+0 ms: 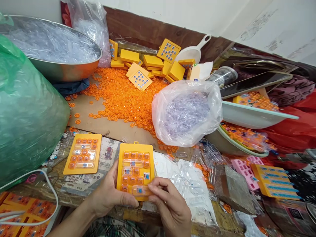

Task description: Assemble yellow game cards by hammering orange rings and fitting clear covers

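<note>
Yellow panel [136, 148] is held upright in the view at bottom centre, its loop toward twelve o'clock; its left edge is gripped by the left hand [110, 191], the thumb laid across the lower front; at the panel's five o'clock corner a clear oblong cover [136, 191] is touched by the right hand [171, 204], its fingertips drawn together, though whether the cover is pinched or pressed cannot be told; from the panel, a second filled panel [97, 154] is seen toward nine o'clock, loose orange pieces [123, 98] toward twelve.
</note>
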### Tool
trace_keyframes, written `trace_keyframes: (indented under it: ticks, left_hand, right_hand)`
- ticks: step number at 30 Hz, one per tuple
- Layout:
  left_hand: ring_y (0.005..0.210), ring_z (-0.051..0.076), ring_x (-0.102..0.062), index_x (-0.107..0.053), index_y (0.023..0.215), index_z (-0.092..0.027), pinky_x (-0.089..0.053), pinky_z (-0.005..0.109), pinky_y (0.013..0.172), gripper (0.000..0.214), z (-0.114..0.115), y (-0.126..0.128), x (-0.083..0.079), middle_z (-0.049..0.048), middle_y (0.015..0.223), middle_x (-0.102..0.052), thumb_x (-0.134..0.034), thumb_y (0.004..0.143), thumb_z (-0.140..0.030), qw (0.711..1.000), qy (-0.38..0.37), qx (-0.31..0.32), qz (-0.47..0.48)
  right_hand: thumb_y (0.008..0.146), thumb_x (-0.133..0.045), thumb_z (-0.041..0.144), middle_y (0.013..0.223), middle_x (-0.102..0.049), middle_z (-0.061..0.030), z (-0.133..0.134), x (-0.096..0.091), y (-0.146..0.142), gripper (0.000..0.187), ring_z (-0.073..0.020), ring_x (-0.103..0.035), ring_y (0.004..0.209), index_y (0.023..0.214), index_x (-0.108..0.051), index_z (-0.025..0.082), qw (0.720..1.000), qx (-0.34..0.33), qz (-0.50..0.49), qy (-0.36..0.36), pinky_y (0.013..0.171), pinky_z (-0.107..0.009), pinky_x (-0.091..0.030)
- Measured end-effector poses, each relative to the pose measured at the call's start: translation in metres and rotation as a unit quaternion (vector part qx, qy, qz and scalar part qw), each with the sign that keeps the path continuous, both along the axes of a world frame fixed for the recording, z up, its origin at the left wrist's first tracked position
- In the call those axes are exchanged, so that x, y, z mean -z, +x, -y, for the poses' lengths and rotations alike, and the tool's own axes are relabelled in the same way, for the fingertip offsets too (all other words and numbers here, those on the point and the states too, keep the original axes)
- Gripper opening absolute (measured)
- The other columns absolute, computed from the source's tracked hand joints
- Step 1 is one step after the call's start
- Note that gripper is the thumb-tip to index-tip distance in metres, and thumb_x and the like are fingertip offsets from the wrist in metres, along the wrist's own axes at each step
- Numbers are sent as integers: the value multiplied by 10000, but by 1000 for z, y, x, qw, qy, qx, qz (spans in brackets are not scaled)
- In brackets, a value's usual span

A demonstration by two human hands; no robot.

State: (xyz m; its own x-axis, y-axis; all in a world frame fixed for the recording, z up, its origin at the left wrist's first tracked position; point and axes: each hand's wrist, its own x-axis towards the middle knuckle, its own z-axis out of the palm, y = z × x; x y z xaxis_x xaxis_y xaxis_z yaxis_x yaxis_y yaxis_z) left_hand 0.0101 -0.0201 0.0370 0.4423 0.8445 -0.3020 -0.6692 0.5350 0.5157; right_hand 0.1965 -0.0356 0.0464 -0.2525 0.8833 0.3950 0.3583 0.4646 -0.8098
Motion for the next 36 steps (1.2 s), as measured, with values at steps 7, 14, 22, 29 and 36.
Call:
trace_keyframes:
  ticks: [7,14,22,29,36]
  left_hand:
    - [1054,352,-627,-381,1203,-176,-510,447,897,904,1,0,-1,149,1153,-642,-847,455,26,1000,-11,-4,-6]
    - [968,310,-664,-462,1151,-173,-527,416,856,789,3,6,-6,136,1085,-677,-870,481,-84,998,-22,-42,-49]
    - [919,272,-681,-489,1106,-153,-547,360,810,647,6,12,-6,128,1038,-695,-844,565,-169,982,-1,-107,-153]
    - [844,250,-701,-491,1043,-184,-568,339,769,569,12,12,-13,90,967,-718,-833,588,-199,965,18,-124,-232]
    - [850,242,-698,-496,1060,-180,-567,332,781,563,11,12,-7,88,974,-721,-830,607,-203,960,22,-148,-235]
  right_hand:
    - [826,-554,23,911,-595,-29,2,1,-1,446,-120,-622,755,1149,-651,315,998,2,45,39,613,-206,-523]
    - [807,-561,11,908,-632,-35,2,8,-1,512,-145,-623,776,1183,-630,352,995,20,86,56,632,-256,-536]
    - [774,-703,186,1210,-483,-72,12,16,-16,107,-213,-578,1076,844,-670,259,973,129,-110,-158,842,-337,-535]
    - [782,-710,282,831,-608,25,9,6,-32,275,-119,-620,719,869,-451,255,883,102,-304,-343,631,-210,-514]
    - [773,-705,355,761,-592,42,4,6,-37,320,-123,-639,682,832,-407,254,914,104,-246,-306,608,-229,-531]
